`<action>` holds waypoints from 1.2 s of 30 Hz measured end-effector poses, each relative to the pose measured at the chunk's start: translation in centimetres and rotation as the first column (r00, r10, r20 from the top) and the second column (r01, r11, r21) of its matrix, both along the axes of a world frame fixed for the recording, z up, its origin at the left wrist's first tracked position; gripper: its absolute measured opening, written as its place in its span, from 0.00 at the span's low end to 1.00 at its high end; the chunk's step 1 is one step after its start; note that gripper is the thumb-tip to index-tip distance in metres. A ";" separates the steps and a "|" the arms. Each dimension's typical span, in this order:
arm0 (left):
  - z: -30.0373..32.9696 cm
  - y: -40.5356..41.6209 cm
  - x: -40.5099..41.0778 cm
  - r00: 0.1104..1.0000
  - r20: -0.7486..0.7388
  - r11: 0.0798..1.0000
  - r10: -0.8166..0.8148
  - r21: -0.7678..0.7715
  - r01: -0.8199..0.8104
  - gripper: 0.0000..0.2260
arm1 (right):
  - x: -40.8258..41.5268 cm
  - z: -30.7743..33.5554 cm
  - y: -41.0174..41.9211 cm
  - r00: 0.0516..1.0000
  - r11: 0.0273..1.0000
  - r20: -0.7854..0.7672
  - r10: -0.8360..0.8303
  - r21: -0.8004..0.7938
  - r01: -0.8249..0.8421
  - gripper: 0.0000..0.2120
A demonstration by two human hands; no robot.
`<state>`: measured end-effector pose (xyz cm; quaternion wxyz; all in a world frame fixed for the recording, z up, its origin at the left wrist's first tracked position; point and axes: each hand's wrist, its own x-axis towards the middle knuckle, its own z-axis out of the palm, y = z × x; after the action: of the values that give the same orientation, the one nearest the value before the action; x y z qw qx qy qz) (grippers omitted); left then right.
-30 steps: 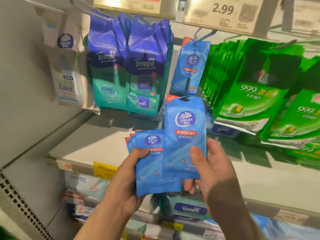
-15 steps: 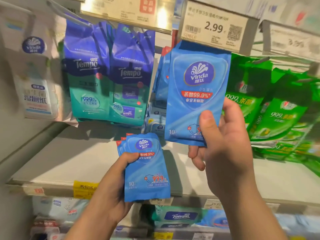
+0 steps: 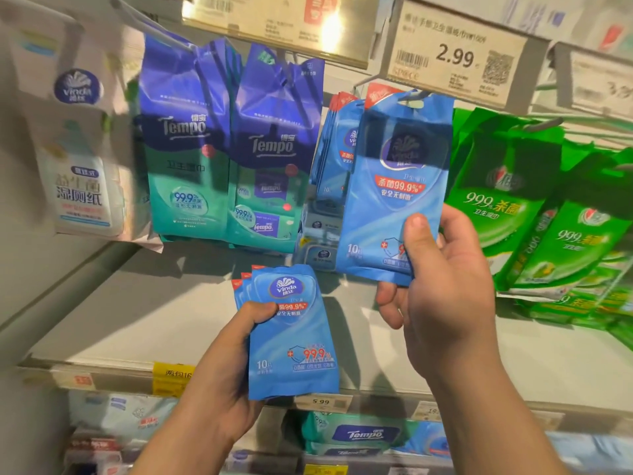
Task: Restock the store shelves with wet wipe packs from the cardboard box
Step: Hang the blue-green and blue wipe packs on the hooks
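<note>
Head view, right hand (image 3: 442, 299) grip pinching raised blue pack (image 3: 394, 186) beside hanging packs (image 3: 337, 149), left hand (image 3: 222, 378) clutching pack stack (image 3: 291, 337)

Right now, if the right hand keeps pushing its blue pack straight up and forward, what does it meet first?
Probably the hanging blue Vinda packs on their peg, just behind the raised pack in the right hand; depth is unclear.

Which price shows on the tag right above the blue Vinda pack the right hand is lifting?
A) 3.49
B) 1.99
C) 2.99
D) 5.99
C: the price tag just above the raised Vinda pack in the right hand reads 2.99.
</note>
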<state>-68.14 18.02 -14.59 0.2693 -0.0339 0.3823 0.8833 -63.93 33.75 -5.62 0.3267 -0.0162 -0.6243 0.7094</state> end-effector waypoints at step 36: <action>-0.5 -2.4 0.6 1.000 0.003 0.999 0.027 0.043 -0.027 0.13 | -8.9 -2.4 0.5 0.967 0.912 0.244 0.073 -0.409 0.035 0.09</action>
<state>-67.56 15.64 -15.11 0.2587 -0.0344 0.3626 0.8947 -72.86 34.28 -8.05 0.2265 -0.1689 -0.4982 0.8198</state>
